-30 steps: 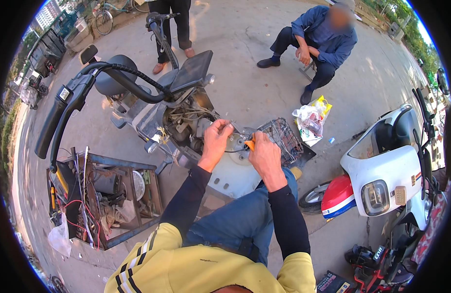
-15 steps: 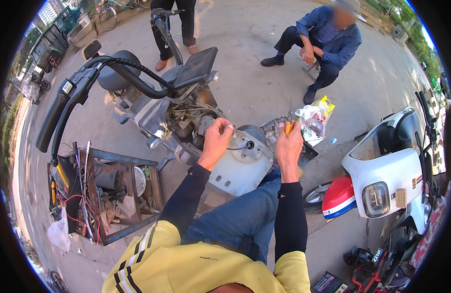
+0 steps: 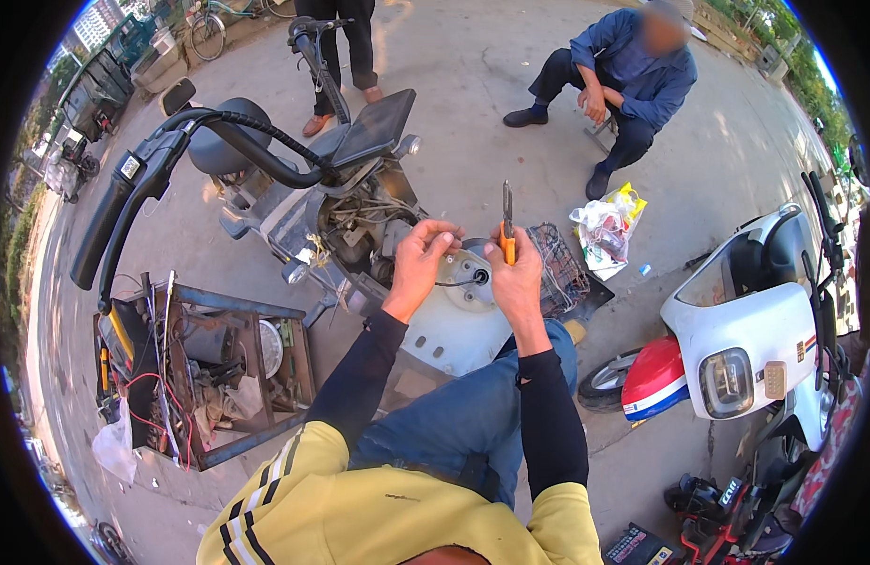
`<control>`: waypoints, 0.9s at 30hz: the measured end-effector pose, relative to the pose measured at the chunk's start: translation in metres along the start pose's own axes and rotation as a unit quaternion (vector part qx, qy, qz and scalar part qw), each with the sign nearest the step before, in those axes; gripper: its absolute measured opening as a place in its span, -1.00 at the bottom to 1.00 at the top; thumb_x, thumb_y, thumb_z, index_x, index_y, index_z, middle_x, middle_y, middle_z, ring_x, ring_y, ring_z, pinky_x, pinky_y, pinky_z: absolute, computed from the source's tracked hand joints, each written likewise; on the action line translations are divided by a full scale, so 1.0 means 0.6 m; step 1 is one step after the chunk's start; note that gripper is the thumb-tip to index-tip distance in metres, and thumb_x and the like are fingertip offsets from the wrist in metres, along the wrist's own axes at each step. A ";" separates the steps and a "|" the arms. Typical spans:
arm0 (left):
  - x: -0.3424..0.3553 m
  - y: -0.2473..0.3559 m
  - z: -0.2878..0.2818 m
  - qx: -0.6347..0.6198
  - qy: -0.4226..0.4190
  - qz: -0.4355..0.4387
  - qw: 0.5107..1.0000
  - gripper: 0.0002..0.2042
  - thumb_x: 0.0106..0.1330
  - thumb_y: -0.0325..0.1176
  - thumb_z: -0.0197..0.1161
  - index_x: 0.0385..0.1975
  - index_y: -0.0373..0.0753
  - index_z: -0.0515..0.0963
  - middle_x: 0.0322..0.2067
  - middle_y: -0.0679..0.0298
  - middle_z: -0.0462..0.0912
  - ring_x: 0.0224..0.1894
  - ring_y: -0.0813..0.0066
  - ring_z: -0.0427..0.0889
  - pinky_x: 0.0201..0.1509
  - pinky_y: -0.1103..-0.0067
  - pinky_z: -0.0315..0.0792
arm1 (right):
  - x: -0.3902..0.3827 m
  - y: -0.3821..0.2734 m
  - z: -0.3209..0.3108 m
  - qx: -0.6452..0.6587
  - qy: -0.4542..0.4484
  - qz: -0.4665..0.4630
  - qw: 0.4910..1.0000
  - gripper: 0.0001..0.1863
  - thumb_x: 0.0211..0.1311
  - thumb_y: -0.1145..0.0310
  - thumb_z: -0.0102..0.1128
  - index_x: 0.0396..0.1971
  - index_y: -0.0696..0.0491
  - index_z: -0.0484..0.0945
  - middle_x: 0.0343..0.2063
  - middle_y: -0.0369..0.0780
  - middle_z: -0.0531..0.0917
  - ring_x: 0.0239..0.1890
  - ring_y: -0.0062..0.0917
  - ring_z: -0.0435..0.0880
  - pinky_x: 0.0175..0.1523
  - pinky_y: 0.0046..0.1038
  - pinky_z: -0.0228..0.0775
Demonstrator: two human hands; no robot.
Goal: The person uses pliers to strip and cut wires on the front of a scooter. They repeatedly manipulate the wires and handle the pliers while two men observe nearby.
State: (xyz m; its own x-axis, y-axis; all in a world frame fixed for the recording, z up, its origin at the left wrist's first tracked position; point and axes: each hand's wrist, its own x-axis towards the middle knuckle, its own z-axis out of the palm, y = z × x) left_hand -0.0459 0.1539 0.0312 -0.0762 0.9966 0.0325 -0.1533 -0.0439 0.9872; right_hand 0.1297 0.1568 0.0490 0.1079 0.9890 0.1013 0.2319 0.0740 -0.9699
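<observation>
My left hand (image 3: 420, 267) is closed in a pinch above a pale grey panel (image 3: 444, 330). A thin black cable (image 3: 457, 283) comes out of the round hole in that panel and runs to this hand; its end is hidden by the fingers. In my right hand (image 3: 518, 284) is a pair of pliers (image 3: 507, 218) with orange handles, held upright with the metal jaws pointing up. The pliers are just right of my left fingertips, apart from the cable. Behind my left hand is the opened body of a scooter (image 3: 369, 221), wires showing inside.
A metal frame cart (image 3: 237, 311) with tools and scraps stands at left. A wire basket (image 3: 557, 268) and plastic bags (image 3: 606, 231) lie beyond my right hand. At right is a white scooter (image 3: 736, 325) with a red fender. One person (image 3: 633, 75) crouches ahead; another stands behind the opened scooter.
My right hand has moved left with the pliers, close to my left hand, and the pliers now point up in plain sight. My left hand has shifted only slightly.
</observation>
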 end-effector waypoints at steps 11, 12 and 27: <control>-0.005 0.011 0.008 0.050 0.019 -0.009 0.999 -0.89 0.45 -0.48 0.33 -0.15 -0.37 0.66 -0.24 0.33 0.76 -0.21 0.68 0.67 -0.09 0.66 0.54 | 0.005 -0.038 0.056 -0.020 0.006 0.018 1.000 -0.66 0.24 0.35 0.38 -0.03 0.14 0.63 -0.34 -0.11 0.77 -0.28 -0.33 0.78 -0.08 -0.32 0.58; -0.005 0.012 0.010 0.040 0.021 -0.007 0.999 -0.89 0.44 -0.48 0.34 -0.15 -0.37 0.67 -0.25 0.34 0.76 -0.21 0.69 0.66 -0.09 0.66 0.53 | 0.005 -0.041 0.058 -0.046 0.014 0.009 0.999 -0.67 0.24 0.36 0.37 -0.03 0.13 0.64 -0.34 -0.10 0.77 -0.28 -0.30 0.78 -0.07 -0.31 0.58; 0.012 -0.022 -0.014 -0.096 -0.016 -0.053 0.994 -0.87 0.49 -0.49 0.18 -0.11 -0.42 0.59 -0.16 0.17 0.76 -0.18 0.53 0.72 0.00 0.54 0.60 | 0.016 0.019 0.069 -0.009 0.026 0.053 0.998 -0.77 0.29 0.43 0.35 -0.09 0.12 0.60 -0.29 -0.07 0.76 -0.23 -0.27 0.78 -0.07 -0.27 0.56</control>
State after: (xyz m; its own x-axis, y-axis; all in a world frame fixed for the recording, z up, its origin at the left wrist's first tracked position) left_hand -0.0529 0.1609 0.0171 -0.0196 0.9979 -0.0621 -0.3437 0.0516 0.9377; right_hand 0.0933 0.1727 0.0297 0.1832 0.9830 0.0092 0.2334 -0.0344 -0.9718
